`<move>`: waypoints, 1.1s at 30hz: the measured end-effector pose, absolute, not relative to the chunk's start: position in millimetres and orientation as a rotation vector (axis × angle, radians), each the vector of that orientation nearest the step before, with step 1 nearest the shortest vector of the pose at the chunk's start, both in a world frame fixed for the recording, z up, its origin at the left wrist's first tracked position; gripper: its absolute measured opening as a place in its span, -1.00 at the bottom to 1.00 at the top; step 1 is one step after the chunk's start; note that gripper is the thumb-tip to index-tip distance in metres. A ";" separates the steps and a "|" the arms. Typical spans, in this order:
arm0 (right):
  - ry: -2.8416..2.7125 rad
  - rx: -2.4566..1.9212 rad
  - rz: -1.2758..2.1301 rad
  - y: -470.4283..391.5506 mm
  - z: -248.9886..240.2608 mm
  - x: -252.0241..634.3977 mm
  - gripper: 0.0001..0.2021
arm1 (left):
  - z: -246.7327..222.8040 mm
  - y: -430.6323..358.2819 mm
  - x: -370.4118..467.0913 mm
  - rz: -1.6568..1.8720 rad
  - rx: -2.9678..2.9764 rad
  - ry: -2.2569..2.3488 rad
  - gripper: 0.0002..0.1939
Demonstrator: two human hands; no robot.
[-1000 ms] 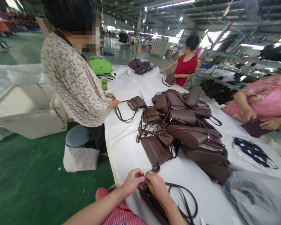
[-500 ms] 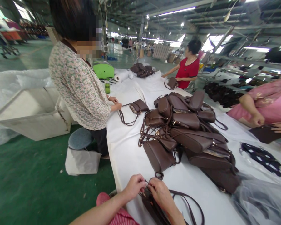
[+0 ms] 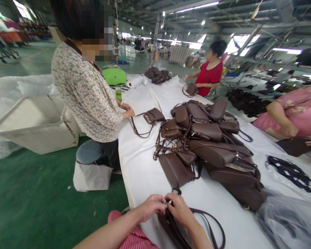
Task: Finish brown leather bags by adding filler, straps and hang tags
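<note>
My left hand (image 3: 151, 206) and my right hand (image 3: 179, 209) meet fingertip to fingertip at the near edge of the white-covered table (image 3: 142, 166). Both pinch the top of a brown handbag (image 3: 171, 226) lying under them; what exactly sits between the fingers is hidden. Its long brown strap (image 3: 214, 224) loops out to the right on the cloth. A big pile of the same brown handbags (image 3: 207, 141) lies just beyond my hands.
A person in a floral blouse (image 3: 89, 93) stands at the table's left side, handling a brown bag (image 3: 152, 116). A person in red (image 3: 209, 74) works at the far end, a person in pink (image 3: 298, 110) at right. A white bin (image 3: 33, 121) stands on the green floor.
My hands stayed together on the bag, shifting slightly with the view. The person in pink drew both hands a little to the right.
</note>
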State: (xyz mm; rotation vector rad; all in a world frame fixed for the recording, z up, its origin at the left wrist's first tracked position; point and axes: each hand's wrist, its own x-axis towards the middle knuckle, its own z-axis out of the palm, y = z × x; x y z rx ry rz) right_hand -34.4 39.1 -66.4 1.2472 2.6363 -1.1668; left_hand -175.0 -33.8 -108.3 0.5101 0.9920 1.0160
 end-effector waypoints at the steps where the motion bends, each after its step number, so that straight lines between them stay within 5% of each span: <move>1: 2.631 1.212 -1.186 40.9 -65.7 -34.3 -0.75 | -108.6 -33.5 -175.7 0.998 0.513 0.997 -0.82; 14: 2.479 1.102 -1.388 51.2 -59.8 -32.1 -0.82 | -118.5 -36.9 -180.4 1.053 0.261 0.827 -0.74; 25: 2.237 1.100 -1.972 52.1 -60.8 -12.0 -0.76 | -125.5 -35.4 -180.5 1.075 0.109 0.777 -0.73; 33: 2.374 1.157 -1.740 53.0 -59.3 -17.3 -0.73 | -116.9 -35.8 -180.2 1.073 0.108 0.796 -0.77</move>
